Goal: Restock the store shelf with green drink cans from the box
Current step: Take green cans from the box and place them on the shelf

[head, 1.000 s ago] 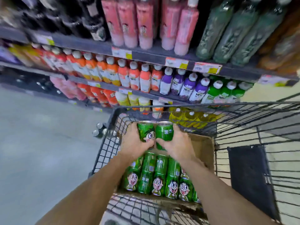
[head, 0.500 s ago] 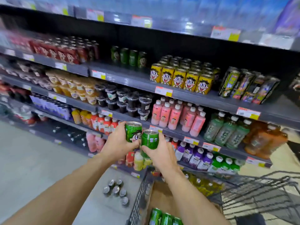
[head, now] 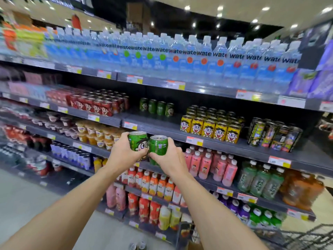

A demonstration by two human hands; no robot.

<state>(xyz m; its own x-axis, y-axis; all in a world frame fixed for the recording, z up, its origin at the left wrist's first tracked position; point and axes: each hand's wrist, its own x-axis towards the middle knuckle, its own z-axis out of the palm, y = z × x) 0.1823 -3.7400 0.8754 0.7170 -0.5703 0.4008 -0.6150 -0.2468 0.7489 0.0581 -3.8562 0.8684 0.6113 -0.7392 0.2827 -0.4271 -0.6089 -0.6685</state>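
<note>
Both hands have risen from cart level toward the shelf (head: 162, 130), where four green cans (head: 156, 107) stand at the back, at about twelve o'clock from the hands. Left hand (head: 124, 153) fingers grasp one upright can (head: 137, 140), its top up; right hand (head: 169, 159) fingers grasp another can (head: 158, 147), equally upright, touching it.

Both bare arms are reaching out in front. The left hand (head: 124, 152) and the right hand (head: 169, 159) are each gripping something, side by side, knuckles almost touching.
</note>
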